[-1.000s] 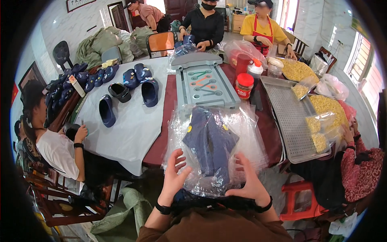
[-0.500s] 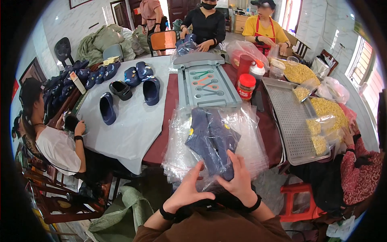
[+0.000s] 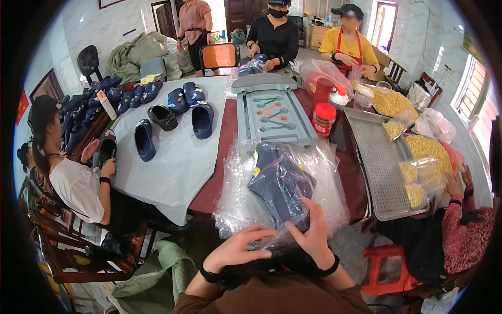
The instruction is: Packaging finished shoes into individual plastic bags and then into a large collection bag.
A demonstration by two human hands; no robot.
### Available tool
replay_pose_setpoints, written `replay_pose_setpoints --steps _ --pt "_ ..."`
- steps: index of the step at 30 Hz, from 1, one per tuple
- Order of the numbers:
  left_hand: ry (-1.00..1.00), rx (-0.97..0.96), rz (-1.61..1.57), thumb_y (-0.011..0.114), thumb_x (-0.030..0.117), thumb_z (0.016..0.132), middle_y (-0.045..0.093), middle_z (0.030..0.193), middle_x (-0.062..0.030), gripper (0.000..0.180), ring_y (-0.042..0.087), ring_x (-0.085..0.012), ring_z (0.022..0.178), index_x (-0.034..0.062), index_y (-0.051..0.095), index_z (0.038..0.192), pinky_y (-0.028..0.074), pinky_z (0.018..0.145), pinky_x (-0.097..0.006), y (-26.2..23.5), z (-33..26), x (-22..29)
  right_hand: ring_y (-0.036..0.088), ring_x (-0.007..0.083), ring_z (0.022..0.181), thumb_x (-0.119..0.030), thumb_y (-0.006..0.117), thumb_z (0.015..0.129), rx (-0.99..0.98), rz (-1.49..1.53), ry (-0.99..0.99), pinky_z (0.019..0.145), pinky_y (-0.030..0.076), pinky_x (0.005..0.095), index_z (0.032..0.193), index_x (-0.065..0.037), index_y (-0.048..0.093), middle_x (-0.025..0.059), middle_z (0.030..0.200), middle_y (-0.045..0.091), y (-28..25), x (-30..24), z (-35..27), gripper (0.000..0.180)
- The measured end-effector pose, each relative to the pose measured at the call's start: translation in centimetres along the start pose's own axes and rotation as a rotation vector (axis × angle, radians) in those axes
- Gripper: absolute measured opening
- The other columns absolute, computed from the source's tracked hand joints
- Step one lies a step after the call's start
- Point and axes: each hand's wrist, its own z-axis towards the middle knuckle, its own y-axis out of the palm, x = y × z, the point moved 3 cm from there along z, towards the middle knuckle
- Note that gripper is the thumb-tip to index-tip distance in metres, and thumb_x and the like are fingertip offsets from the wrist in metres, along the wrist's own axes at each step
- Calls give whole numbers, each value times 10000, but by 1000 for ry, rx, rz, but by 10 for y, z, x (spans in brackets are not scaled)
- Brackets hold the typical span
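A pair of dark navy clogs with yellow trims lies inside a clear plastic bag (image 3: 280,180), on top of a stack of clear plastic bags (image 3: 235,201) at the table's near edge. My right hand (image 3: 314,235) grips the near right end of the bagged clogs, thumb on one side and fingers along the other. Beside the bag's near end is my left hand (image 3: 238,248). Its fingers reach toward the loose plastic, with thumb and fingers apart, so it looks open.
Beyond the bags stands a grey plastic board (image 3: 274,112). A red-lidded jar (image 3: 324,119) is to its right, near a perforated metal tray (image 3: 374,157) and yellow pieces. Loose clogs (image 3: 145,140) rest on white sheeting at left. Several people surround the table; a red stool (image 3: 384,267) stands at right.
My left hand's fingers have swung right and lowered toward the bag's near end. My right hand stays at the clogs. The view has shifted slightly. At left, a person's hand has lifted off a shoe.
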Motion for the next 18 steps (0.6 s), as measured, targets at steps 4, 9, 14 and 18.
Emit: replay_pose_setpoints --steps 4,9,14,18 --pt "-219 269 -279 844 173 847 475 1462 -148 766 552 -270 1268 55 458 1498 521 1011 -393 -14 -15 -55 610 279 1075 -199 922 712 -57 107 140 891 509 390 1529 -13 350 175 1318 536 -4 1 -8 1015" --pt "-249 570 -309 801 160 892 458 1460 -231 931 546 -292 1284 83 210 1606 548 976 -415 -18 -4 -67 596 295 1099 -234 940 692 -36 91 190 878 516 388 1560 15 281 199 1355 513 -13 4 -9 1117" --pt "-259 391 -369 744 161 943 380 1538 -256 1025 480 -311 1376 95 -3 1641 470 1061 -426 5 21 -44 606 377 1154 -251 908 728 -146 89 170 943 509 436 1500 83 355 246 1309 573 -1 24 -14 1006" --pt "-258 369 -449 808 210 890 280 1583 -307 1199 410 -338 1420 0 -139 1595 423 1113 -448 12 35 -47 621 411 1146 -238 877 761 -132 161 27 966 499 459 1457 121 387 286 1275 598 7 9 -13 924"
